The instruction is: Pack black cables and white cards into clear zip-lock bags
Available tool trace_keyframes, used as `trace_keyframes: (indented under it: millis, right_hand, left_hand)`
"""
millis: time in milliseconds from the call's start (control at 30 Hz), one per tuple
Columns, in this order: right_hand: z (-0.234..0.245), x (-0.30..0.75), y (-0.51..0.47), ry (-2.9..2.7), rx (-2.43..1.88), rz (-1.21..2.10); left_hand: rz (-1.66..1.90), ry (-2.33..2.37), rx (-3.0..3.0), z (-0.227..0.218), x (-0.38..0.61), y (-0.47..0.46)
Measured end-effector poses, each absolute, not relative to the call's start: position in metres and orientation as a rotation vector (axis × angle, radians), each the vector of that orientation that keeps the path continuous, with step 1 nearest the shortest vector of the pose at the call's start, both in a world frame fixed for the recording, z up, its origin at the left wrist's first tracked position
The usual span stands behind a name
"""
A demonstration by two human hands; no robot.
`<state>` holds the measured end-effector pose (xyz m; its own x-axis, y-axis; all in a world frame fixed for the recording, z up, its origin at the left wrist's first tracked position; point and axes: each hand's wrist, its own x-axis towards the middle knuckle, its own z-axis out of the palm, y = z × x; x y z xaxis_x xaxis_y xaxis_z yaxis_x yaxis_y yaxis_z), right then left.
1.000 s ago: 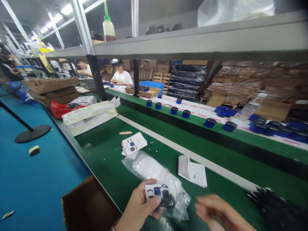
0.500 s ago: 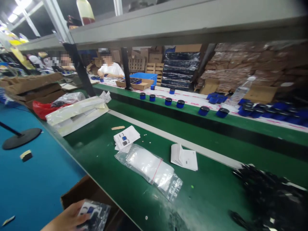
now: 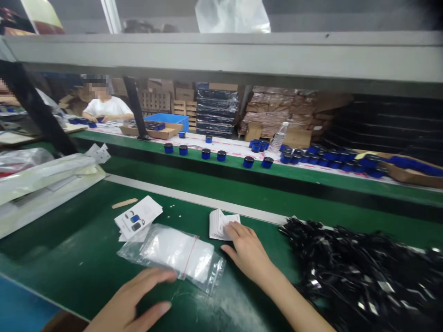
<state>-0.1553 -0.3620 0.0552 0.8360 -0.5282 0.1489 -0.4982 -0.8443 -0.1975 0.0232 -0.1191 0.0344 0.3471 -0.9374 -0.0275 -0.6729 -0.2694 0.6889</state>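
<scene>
Running a grey overhead shelf (image 3: 221,56) across the top. Showing wooden pallets (image 3: 180,107) behind, blue floor (image 3: 17,302) at lower left.

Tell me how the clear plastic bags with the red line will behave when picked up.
The plastic bags are probably floppy, since their edges look thin and wrinkled. They may be slippery, given the glossy highlights on the film. Lying flat, they seem likelier to slide than roll.
</scene>
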Motion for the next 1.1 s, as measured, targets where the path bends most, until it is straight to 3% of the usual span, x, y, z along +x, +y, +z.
trace_keyframes:
  millis: [100,300,667,833,1100]
  right_hand:
    - [0.058,-0.149,-0.358,0.799,-2.857,-0.312]
    - [0.068,-0.150,-0.341,0.873,-2.741,-0.430]
    - [0.040,-0.175,-0.330,0.664,-1.723,-0.154]
    - [0.039,-0.177,-0.330,0.675,-1.557,-0.189]
    - [0.048,-0.195,-0.318,0.767,-1.525,-0.330]
  left_hand:
    - [-0.342,-1.778,2.076,0.055,0.005,-0.184]
    - [-0.424,-2.011,2.276,0.050,-0.012,-0.230]
    - [-0.132,-2.018,2.059,0.013,-0.001,-0.217]
    - [-0.053,-1.778,2.004,0.023,-0.019,-0.210]
    - [-0.520,-1.299,1.825,0.046,-0.082,-0.217]
